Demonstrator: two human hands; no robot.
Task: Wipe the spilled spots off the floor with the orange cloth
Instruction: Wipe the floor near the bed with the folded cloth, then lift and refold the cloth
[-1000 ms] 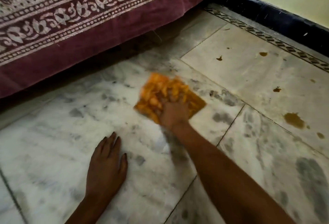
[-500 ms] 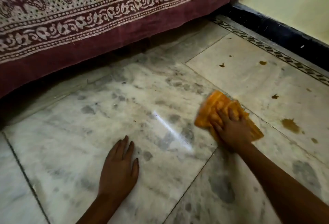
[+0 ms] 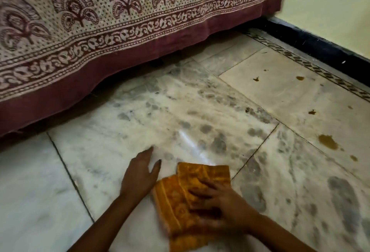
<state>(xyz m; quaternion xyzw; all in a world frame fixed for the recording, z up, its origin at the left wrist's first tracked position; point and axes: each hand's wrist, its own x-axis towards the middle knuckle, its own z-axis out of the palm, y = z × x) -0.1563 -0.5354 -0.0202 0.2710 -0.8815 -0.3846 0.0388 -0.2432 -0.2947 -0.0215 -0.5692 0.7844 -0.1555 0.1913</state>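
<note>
Marble floor (image 3: 120, 171): pale tiles with grey mottling, dark joints crossing. Printed bedsheet (image 3: 120, 31), maroon-bordered, is hanging along the far side, its hem just above the tiles. Black skirting (image 3: 320, 45) is running under a yellow wall at right. Brown spilled spots (image 3: 328, 141) are lying on the right-hand tile, well apart from the cloth, nothing standing between. Orange cloth (image 3: 202, 173): folded, lying flat on the near tile. Right hand (image 3: 218, 205) is pressing down on the cloth, fingers spread and flat, motion-blurred, not gripping. Left hand (image 3: 140, 173) is resting palm-down on the floor just left of the cloth, fingers extended together, holding nothing.
</note>
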